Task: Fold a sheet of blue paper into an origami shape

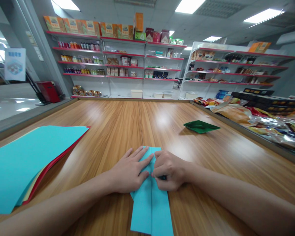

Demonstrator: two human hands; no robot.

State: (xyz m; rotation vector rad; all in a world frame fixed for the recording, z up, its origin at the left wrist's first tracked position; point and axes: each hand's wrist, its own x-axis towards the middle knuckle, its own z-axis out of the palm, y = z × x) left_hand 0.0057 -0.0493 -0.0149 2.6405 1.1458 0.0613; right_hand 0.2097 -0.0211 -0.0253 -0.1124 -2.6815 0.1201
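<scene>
1. Left hand (131,173) lies palm down at the lower centre of the frame, its fingers spread apart and flat on the folded blue paper (148,203).
2. Right hand (169,170), just right of it, is curled, the fingers drawn together and the knuckles up, resting on the paper's right half. A small dark patch (163,177) shows under it; whether that is an object gripped there or only shadow, I cannot tell.
3. Blue paper runs from the centre down to the bottom edge, with a straight line down its middle. At its left side, below the left hand, a small corner (132,195) juts past the edge.
4. That corner hints at uneven layers; pressing hard there could set a skewed crease.
5. Should the left palm lift or slide, the strip could turn on the smooth wooden table (108,124), and the two halves could part or overlap along the middle line.
6. Too much force from the right knuckles could wrinkle or tear the sheet.
7. A stack of coloured sheets (39,154) fills the lower left, near the left forearm, which could nudge it; a green folded paper (199,126) sits right of centre, well apart from both hands.
</scene>
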